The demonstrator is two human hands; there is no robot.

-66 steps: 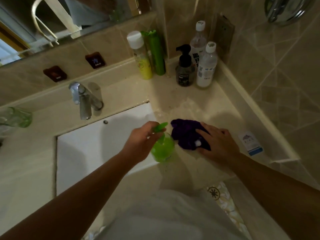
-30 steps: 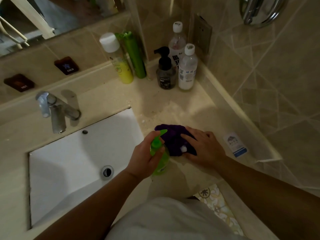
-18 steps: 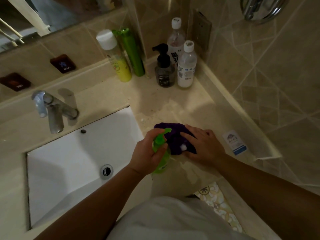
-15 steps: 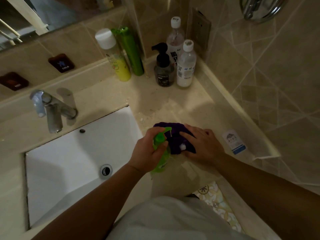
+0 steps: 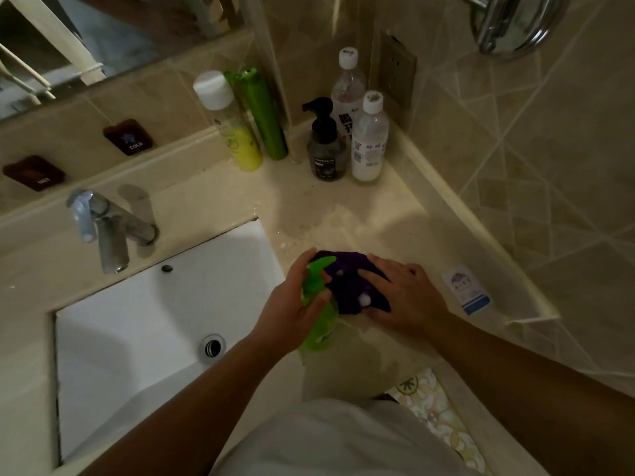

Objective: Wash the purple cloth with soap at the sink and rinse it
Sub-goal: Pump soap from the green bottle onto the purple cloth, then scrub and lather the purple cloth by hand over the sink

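Observation:
The purple cloth lies bunched on the beige counter just right of the white sink. Two small blobs of white soap foam sit on it. My right hand lies flat on the cloth's right side, fingers spread, pinning it down. My left hand is wrapped around a green pump soap bottle that stands at the cloth's left edge. Its fingers press on the pump head, and the nozzle points over the cloth.
A chrome faucet stands behind the sink, no water running. Several bottles crowd the back corner: a yellow one, a green tube, a black pump bottle and two clear bottles. A small sachet lies by the right wall.
My left hand has shifted its grip up onto the pump head and a second dab of foam sits on the cloth. The right hand stays on the cloth. The camera has tilted a little.

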